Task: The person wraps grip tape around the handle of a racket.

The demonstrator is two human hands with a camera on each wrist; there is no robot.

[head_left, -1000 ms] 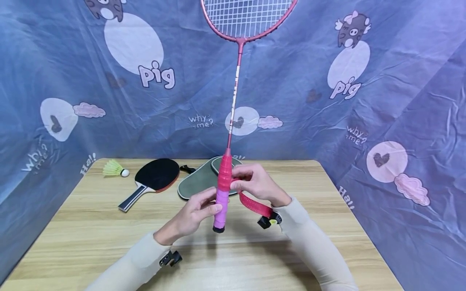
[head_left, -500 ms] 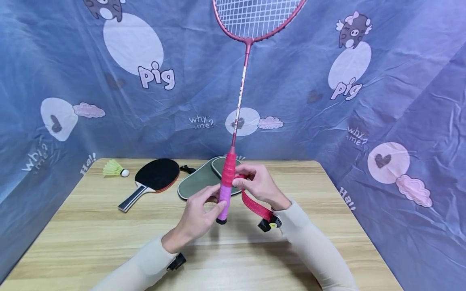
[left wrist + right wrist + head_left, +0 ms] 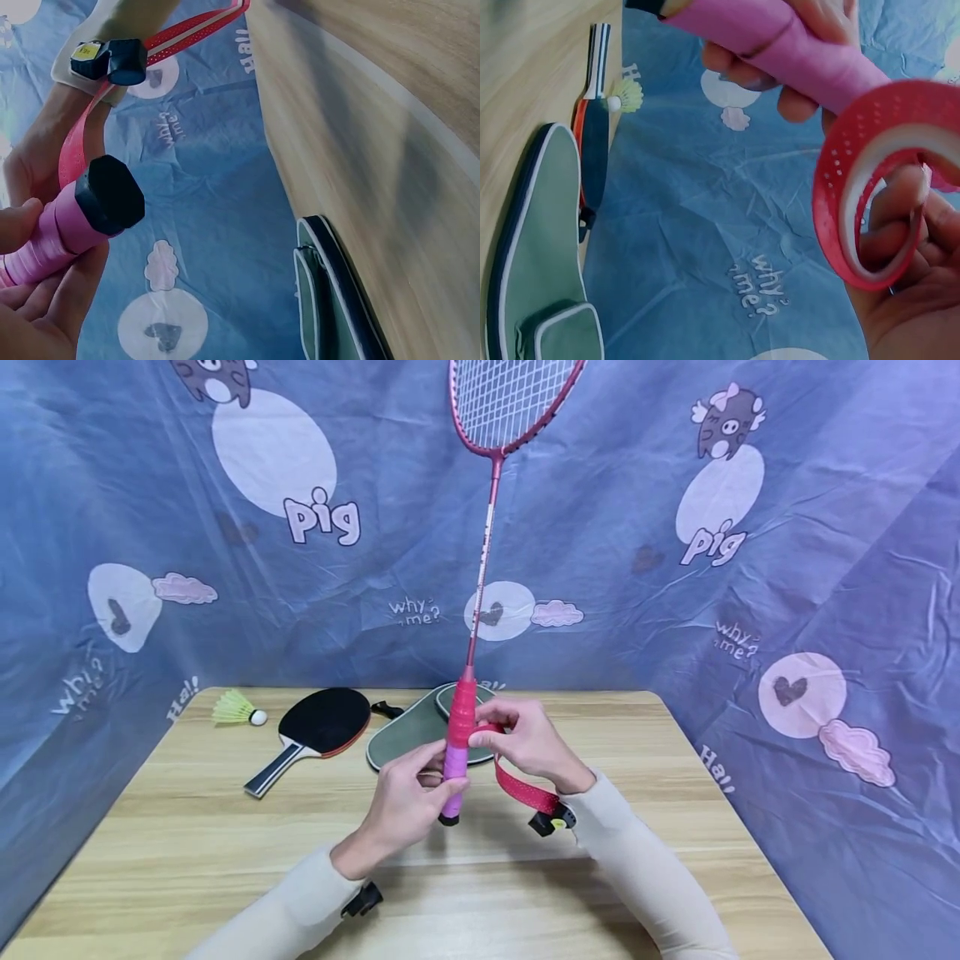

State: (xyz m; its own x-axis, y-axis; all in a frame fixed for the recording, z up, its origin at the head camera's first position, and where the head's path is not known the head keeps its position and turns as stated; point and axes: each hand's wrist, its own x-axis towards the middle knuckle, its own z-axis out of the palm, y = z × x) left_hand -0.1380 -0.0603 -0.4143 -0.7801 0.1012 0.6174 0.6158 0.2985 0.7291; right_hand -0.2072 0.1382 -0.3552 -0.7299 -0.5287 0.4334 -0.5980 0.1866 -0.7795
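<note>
A badminton racket stands nearly upright above the table, its strings running out of the top of the head view. My left hand holds the purple lower handle between thumb and fingers; the black butt cap shows below it. Red perforated grip tape covers the upper handle, and its loose length hangs in a curve toward my right wrist. Close to the handle, my right hand pinches this tape. The right wrist view shows the tape looped with its pale underside inward.
On the wooden table behind the hands lie a black table tennis bat, a green bat case and a yellow shuttlecock. A blue printed cloth hangs around the back and sides.
The racket has swung right, then back left, and turned so that its head looks narrower. My left fingers sit closer to the butt. The right hand keeps its pinch on the tape.
</note>
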